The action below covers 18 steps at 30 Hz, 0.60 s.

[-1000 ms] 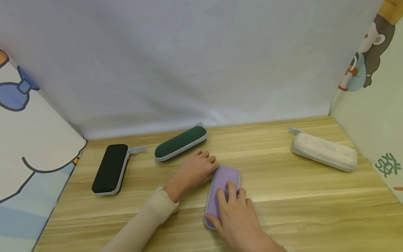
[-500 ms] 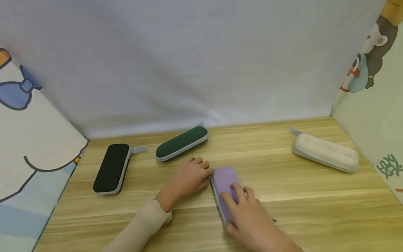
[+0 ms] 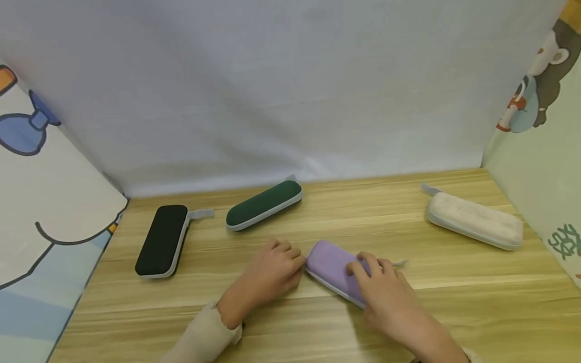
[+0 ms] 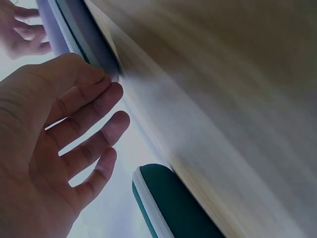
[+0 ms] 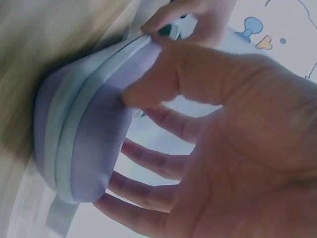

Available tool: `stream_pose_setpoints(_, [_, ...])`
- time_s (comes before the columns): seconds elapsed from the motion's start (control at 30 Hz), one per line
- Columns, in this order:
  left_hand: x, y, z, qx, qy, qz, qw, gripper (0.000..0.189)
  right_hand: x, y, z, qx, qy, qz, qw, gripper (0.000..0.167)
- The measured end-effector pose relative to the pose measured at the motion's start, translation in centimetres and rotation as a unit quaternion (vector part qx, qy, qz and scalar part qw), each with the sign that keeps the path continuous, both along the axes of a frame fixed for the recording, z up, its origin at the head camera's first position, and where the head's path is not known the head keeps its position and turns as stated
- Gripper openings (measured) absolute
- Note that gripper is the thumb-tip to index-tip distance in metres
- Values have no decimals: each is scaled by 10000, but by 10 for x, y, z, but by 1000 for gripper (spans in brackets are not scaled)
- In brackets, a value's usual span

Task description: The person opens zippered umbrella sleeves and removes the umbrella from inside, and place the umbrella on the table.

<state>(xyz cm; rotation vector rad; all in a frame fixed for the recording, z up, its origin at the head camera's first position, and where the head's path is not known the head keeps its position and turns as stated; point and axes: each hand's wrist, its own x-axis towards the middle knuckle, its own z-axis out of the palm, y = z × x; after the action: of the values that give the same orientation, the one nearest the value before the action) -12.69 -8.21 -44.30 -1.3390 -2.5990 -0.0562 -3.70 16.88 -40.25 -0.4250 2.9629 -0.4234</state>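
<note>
A purple zip case (image 3: 330,266) lies slantwise on the table, its grey zip band facing me. My right hand (image 3: 391,292) grips it from above near its right end; in the right wrist view the thumb (image 5: 143,91) is on the near side and the fingers reach round the far side. At the left end, my left hand (image 3: 271,271) has thumb and index finger pinched together right at the case's corner by the zip band (image 4: 74,29), the other fingers loosely bent. What lies between those fingertips is hidden. A thin grey strap (image 3: 401,263) shows beyond the right hand.
A dark green case (image 3: 264,205) lies behind the left hand. To the left is a black case (image 3: 162,241) with a grey strap, and a cream case (image 3: 475,220) lies at the far right. White cloth (image 3: 290,91) hangs behind the wooden table (image 3: 363,201).
The purple case has turned from nearly upright in view to a slant, its near end swinging right with my right hand. My left hand has shifted down slightly, staying at its corner.
</note>
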Motion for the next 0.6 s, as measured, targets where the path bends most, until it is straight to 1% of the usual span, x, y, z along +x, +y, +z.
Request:
stream_pose_setpoints(0.1, [5, 0, 0, 25, 64, -43, 10000, 7, -4, 5, 1, 110, 122, -86, 9998, 67])
stream_pose_setpoints(0.17, [7, 0, 1, 2, 106, -42, 9999, 8, -7, 7, 1, 113, 215, -75, 9997, 66])
stream_pose_setpoints(0.27, [9, 0, 2, -1, 90, 1, 10000, 8, -12, 6, 0, 56, 228, 15, 9997, 72])
stream_pose_setpoints(0.43, [11, -1, 3, 89, -102, 111, 9998, 5, -21, 0, -7, -97, 319, 63, 9994, 89])
stream_pose_setpoints(0.6, [10, -2, 5, 150, -311, 241, 9991, 3, -27, 1, -12, -165, 487, 150, 9986, 92])
